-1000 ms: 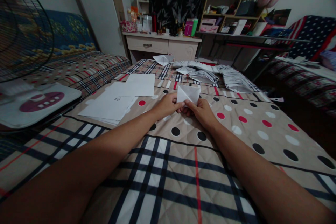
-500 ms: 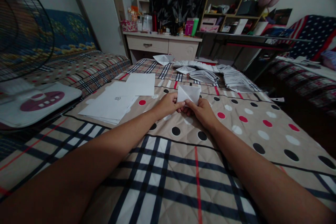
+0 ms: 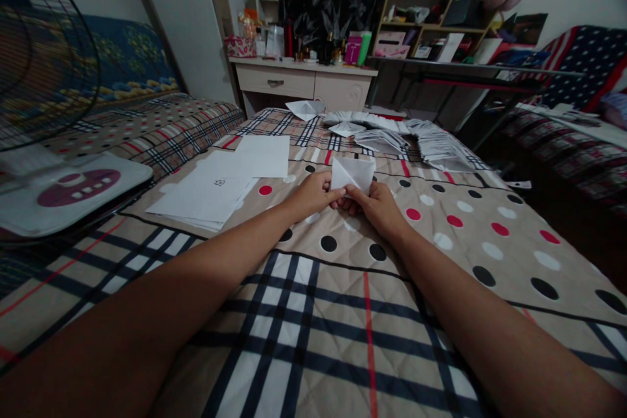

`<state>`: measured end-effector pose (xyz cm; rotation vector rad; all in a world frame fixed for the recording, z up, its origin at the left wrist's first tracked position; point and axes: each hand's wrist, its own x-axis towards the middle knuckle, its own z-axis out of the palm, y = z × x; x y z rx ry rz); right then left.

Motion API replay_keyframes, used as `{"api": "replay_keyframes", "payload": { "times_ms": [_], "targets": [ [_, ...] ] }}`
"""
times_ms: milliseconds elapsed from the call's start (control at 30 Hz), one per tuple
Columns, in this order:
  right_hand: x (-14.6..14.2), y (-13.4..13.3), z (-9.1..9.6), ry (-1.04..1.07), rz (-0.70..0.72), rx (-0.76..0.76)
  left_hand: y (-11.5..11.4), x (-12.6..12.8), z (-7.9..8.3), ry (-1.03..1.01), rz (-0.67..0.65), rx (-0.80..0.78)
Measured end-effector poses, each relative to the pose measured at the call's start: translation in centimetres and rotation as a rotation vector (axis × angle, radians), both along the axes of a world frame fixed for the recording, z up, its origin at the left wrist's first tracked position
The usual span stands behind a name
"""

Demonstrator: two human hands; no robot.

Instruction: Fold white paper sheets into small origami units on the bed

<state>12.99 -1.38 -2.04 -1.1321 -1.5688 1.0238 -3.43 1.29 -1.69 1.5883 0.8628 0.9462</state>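
A small folded white paper (image 3: 353, 172), with diagonal creases on its face, is held up just above the bedspread. My left hand (image 3: 317, 192) grips its lower left corner, thumb in front and fingers curled under. On the lower right side my right hand (image 3: 373, 201) pinches it, thumb pressed on the front near the middle of the bottom edge. Both thumbs nearly meet there. The fingers behind the paper are partly hidden. To the left of my hands lie flat white paper sheets (image 3: 200, 192), with small dark writing on the top one.
Stacks of folded white paper (image 3: 438, 149) lie at the bed's far side, and a single folded piece (image 3: 304, 110) rests beyond. A fan (image 3: 78, 186) stands at the left. Behind the bed are a cluttered white dresser (image 3: 294, 81) and a shelf (image 3: 421, 26). The patterned bedspread (image 3: 323, 313) spreads beneath my arms.
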Motion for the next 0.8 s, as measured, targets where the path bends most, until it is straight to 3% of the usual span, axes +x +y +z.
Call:
{"api": "replay_keyframes", "payload": {
  "times_ms": [800],
  "targets": [
    [-0.07, 0.14, -0.11, 0.020, 0.010, 0.011, -0.05, 0.08, 0.00, -0.026, -0.002, 0.014]
  ]
}}
